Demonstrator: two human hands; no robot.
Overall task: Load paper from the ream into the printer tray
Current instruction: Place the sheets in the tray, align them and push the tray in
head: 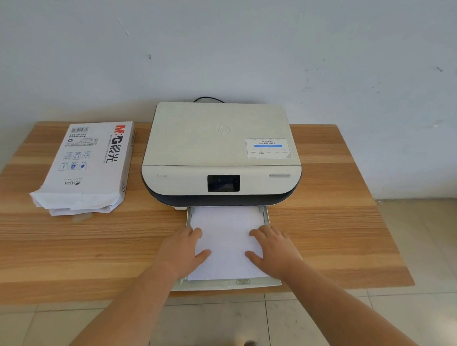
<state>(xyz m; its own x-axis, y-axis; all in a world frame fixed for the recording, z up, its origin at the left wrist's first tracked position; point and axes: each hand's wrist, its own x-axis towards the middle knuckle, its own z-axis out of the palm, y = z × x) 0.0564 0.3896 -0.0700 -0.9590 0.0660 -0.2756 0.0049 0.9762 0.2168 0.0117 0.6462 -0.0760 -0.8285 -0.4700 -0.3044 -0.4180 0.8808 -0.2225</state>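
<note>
Hands: we see the left hand [184, 248] and right hand [272, 246] spread flat, gripping nothing, pressing the paper [227, 240].
Tray: the tray [226, 284], pulled out before the printer [220, 152], holds that paper.
Ream: the ream [88, 164] lies opened, left of the printer.
Surface: a wooden table [332, 221] against a white wall [217, 43].

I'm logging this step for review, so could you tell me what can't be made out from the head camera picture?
- Thickness of the paper stack in the tray: seen from above, edges covered by the left hand and right hand.
- How much paper the ream holds: hidden by its wrapper.
- Small print on the printer sticker: too small.
- The printer's cable: runs out of sight behind it.
</note>
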